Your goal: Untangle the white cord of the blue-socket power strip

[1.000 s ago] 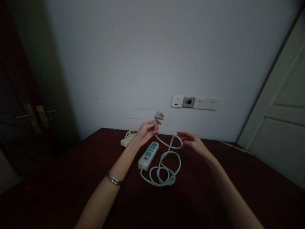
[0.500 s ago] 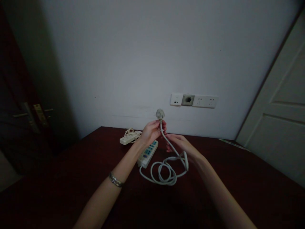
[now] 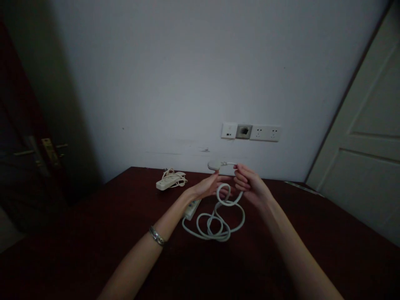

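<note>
A white power strip (image 3: 191, 208) lies on the dark red table (image 3: 93, 233), its pale cord (image 3: 215, 223) coiled in loops beside it. My right hand (image 3: 250, 185) is closed round the cord just behind the plug (image 3: 214, 165), which it holds up sideways above the table. My left hand (image 3: 208, 188), bracelet on its wrist, lies below the plug with fingers stretched out, touching the cord loop and hiding much of the strip.
A second white power strip (image 3: 168, 181) with bundled cord sits at the table's far edge. Wall sockets (image 3: 251, 132) are set in the white wall above. A white door (image 3: 368, 141) stands right, a dark door with a brass handle (image 3: 46, 152) left.
The plug passed from my left hand to my right, which closed on the cord and tipped it sideways. My left hand let go and dropped lower, opening.
</note>
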`<act>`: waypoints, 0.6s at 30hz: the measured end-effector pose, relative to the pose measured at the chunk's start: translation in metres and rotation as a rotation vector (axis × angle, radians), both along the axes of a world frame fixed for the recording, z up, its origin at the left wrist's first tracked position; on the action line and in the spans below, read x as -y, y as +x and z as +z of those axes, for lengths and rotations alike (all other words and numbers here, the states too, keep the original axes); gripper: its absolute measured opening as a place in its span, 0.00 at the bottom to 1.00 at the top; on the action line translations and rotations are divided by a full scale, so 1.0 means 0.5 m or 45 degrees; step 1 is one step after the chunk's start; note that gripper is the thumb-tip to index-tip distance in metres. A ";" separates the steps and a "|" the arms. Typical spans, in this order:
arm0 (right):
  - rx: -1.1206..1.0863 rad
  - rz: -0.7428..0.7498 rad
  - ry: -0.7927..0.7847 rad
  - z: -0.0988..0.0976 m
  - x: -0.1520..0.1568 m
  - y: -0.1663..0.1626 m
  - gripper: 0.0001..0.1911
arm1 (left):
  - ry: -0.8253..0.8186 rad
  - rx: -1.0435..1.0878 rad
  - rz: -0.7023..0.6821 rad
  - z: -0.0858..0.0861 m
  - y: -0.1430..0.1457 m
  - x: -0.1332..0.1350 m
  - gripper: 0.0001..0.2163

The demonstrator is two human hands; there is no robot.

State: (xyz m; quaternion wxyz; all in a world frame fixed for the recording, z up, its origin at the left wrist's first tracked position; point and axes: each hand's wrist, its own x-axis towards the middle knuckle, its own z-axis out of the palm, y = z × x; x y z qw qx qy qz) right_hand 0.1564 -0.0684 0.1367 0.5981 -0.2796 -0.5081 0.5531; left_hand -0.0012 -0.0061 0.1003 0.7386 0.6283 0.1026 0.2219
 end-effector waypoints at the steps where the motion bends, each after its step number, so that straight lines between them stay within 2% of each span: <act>1: -0.010 -0.047 0.032 0.001 -0.001 0.007 0.10 | -0.011 -0.037 -0.048 -0.010 0.004 0.000 0.30; 4: -0.071 -0.156 0.118 0.003 -0.002 0.024 0.09 | 0.073 -0.091 -0.121 -0.024 0.012 0.009 0.23; 6: -0.123 -0.180 0.136 0.007 0.000 0.035 0.08 | 0.162 -0.097 -0.120 -0.022 0.014 0.018 0.17; 8: -0.177 -0.176 0.130 0.012 0.003 0.049 0.08 | 0.211 -0.082 -0.098 -0.016 0.012 0.023 0.15; 14: -0.281 -0.254 0.155 0.029 0.017 0.110 0.08 | 0.279 -0.056 0.038 -0.011 0.003 0.015 0.18; 18: -0.438 -0.294 0.109 0.033 0.028 0.155 0.13 | 0.368 -0.097 0.004 -0.005 -0.008 0.011 0.19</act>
